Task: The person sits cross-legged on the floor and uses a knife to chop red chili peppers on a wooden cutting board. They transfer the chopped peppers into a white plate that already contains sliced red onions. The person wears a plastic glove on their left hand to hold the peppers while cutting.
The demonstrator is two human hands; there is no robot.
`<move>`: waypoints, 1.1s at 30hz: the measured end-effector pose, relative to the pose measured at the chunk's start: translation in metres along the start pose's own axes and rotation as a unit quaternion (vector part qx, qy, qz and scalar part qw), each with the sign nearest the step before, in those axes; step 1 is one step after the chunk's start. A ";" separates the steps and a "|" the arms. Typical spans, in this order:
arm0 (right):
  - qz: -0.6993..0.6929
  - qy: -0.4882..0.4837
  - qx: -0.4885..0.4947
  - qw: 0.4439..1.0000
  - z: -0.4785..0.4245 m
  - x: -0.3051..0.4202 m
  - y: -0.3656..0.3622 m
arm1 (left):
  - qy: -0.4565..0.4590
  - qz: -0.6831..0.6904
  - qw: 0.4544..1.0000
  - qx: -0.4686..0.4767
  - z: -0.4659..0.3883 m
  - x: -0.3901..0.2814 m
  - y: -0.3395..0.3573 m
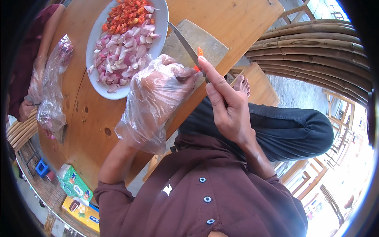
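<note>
My right hand (228, 109) holds a kitchen knife (185, 43), its index finger laid along the blade near the handle. My left hand (160, 86), inside a clear plastic bag, has its fingertips by a piece of red chili (196, 68) at the blade; whether they pinch it is hard to tell. Beneath both lies a worn cutting board (214, 44) at the table edge. Another chili piece (200, 51) shows beside the blade. Left of the board, a white oval plate (164, 32) carries peeled shallots (121, 56) and cut red-orange chilies (128, 16).
Across the wooden table (88, 124), a co-worker's bagged hand (35, 89) is beside a clear plastic bag (51, 103). A green tissue pack (74, 183) and a yellow pack (83, 213) stand at lower left. A bamboo bench (308, 44) is at right.
</note>
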State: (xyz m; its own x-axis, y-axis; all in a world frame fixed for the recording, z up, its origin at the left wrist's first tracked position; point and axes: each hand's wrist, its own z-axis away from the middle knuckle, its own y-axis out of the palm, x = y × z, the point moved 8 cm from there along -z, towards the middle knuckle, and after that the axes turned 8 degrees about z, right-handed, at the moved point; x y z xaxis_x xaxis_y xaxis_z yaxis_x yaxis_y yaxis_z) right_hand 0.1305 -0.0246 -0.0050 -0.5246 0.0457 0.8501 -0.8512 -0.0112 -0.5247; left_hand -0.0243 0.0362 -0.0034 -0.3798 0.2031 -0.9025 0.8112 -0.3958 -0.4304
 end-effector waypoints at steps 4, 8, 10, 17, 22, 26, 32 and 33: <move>0.002 0.000 -0.003 1.000 -0.002 0.000 0.001 | 0.003 0.001 1.000 -0.001 -0.005 -0.004 0.002; 0.004 0.000 -0.003 1.000 -0.002 0.000 0.000 | 0.001 -0.010 1.000 0.000 0.008 0.006 -0.006; 0.004 0.001 0.001 1.000 -0.002 0.001 0.000 | -0.001 -0.016 1.000 -0.002 0.017 0.011 -0.010; 0.011 0.001 0.010 1.000 0.002 0.002 0.000 | -0.004 -0.018 1.000 -0.002 0.021 0.014 -0.011; 0.020 0.007 0.020 1.000 0.007 0.003 0.003 | -0.005 -0.019 1.000 0.005 0.015 0.008 -0.008; 0.044 0.014 0.035 0.998 0.011 0.005 0.009 | -0.007 -0.026 1.000 0.012 0.007 -0.001 -0.005; 0.071 -0.005 0.025 0.997 0.013 0.004 0.013 | -0.018 -0.049 0.998 0.039 -0.005 -0.014 0.001; 0.070 -0.005 0.024 0.997 0.014 0.004 0.013 | -0.023 -0.055 0.997 0.045 -0.005 -0.014 0.002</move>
State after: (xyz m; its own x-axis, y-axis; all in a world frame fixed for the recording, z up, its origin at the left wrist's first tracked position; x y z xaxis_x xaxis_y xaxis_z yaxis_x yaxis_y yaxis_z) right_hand 0.1169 -0.0383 -0.0081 -0.6380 0.0302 0.7694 -0.7694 -0.0639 -0.6356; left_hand -0.0146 0.0373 0.0088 -0.4866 0.2087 -0.8483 0.7211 -0.4521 -0.5249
